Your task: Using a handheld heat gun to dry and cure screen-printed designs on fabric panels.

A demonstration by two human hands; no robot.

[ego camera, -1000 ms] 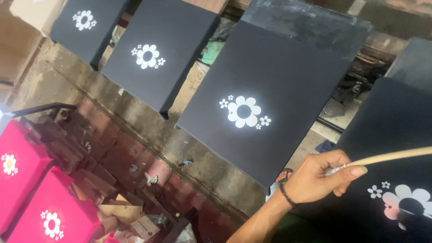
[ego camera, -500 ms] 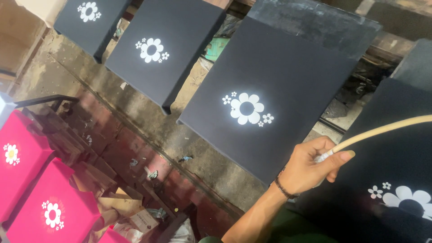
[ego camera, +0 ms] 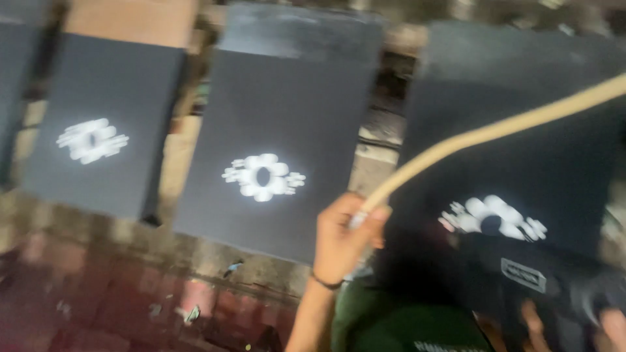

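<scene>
A blurred view is looking down at black panels leaning in a row against a low brick ledge (ego camera: 195, 261), each bearing a white flower print. The person's left hand (ego camera: 342, 238) is rising from the lower middle, its grip closed around the near end of a long pale stick (ego camera: 495, 130). The stick is slanting up to the right, crossing in front of the right black panel (ego camera: 521, 98). The middle black panel (ego camera: 280, 137) is standing just left of the hand, and the left black panel (ego camera: 104, 124) further off. At the bottom right, fingertips of the right hand (ego camera: 610, 322) are touching a dark object (ego camera: 554, 287); whether that grip is closed cannot be told. A green sleeve (ego camera: 391, 326) is showing below.
</scene>
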